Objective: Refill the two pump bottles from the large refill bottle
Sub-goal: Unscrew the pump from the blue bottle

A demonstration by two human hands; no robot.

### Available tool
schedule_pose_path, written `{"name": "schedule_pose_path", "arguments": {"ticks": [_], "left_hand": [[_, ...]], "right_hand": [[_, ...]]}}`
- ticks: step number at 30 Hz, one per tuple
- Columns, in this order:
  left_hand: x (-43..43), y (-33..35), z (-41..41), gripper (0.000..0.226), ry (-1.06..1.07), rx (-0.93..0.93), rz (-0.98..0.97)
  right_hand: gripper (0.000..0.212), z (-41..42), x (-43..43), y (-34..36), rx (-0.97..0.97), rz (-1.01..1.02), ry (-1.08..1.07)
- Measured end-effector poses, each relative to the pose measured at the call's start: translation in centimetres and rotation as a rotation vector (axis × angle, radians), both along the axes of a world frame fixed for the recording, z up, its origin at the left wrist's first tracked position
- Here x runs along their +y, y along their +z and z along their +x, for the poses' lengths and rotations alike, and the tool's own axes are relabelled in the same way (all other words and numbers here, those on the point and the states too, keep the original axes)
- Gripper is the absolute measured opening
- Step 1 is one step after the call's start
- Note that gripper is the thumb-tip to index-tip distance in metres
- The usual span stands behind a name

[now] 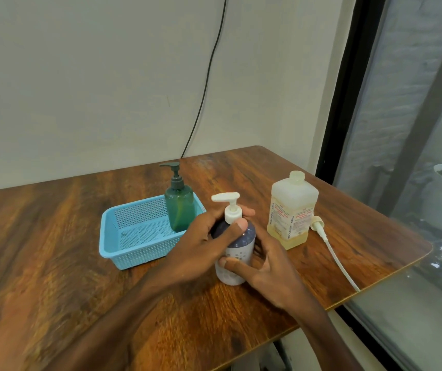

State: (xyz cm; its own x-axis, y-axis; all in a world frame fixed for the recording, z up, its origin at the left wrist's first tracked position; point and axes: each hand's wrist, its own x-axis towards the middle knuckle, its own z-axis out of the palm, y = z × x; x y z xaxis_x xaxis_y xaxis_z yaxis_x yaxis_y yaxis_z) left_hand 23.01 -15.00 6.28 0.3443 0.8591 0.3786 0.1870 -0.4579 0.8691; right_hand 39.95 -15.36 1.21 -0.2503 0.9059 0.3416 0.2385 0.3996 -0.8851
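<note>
A blue-and-white pump bottle [237,250] with a white pump head stands upright on the wooden table [54,236]. My left hand [201,242] grips its shoulder and collar, thumb across the neck. My right hand [262,266] wraps round its lower body from the right. A green pump bottle [179,207] stands upright in the right end of a blue basket [134,236]. The large pale refill bottle [292,210], capped and holding a low level of yellowish liquid, stands to the right.
A loose white pump with a long dip tube [332,250] lies on the table right of the refill bottle, reaching toward the table's right edge. A black cable [206,84] runs down the wall behind. A window is at the right.
</note>
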Motion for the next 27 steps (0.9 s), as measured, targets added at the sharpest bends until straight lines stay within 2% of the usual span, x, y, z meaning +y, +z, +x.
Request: {"name": "schedule_pose_path", "arguments": {"ticks": [5, 11, 16, 20, 27], "left_hand": [[-0.5, 0.1, -0.9, 0.035, -0.019, -0.024, -0.045], [0.4, 0.4, -0.7, 0.022, 0.202, -0.047, 0.01], [1.0, 0.3, 0.1, 0.037, 0.283, -0.032, -0.031], [1.4, 0.6, 1.0, 0.045, 0.234, -0.07, -0.086], [1.0, 0.3, 2.1, 0.017, 0.171, -0.041, -0.038]], "right_hand": [[0.077, 0.1, 0.0, -0.1, -0.009, -0.006, -0.002], [0.08, 0.1, 0.3, -0.3, 0.011, -0.031, -0.01], [0.073, 0.0, 0.3, -0.3, 0.013, -0.046, -0.011], [0.073, 0.0, 0.3, -0.4, 0.002, -0.037, -0.026], [0.068, -0.1, 0.3, -0.4, 0.012, -0.033, -0.017]]}}
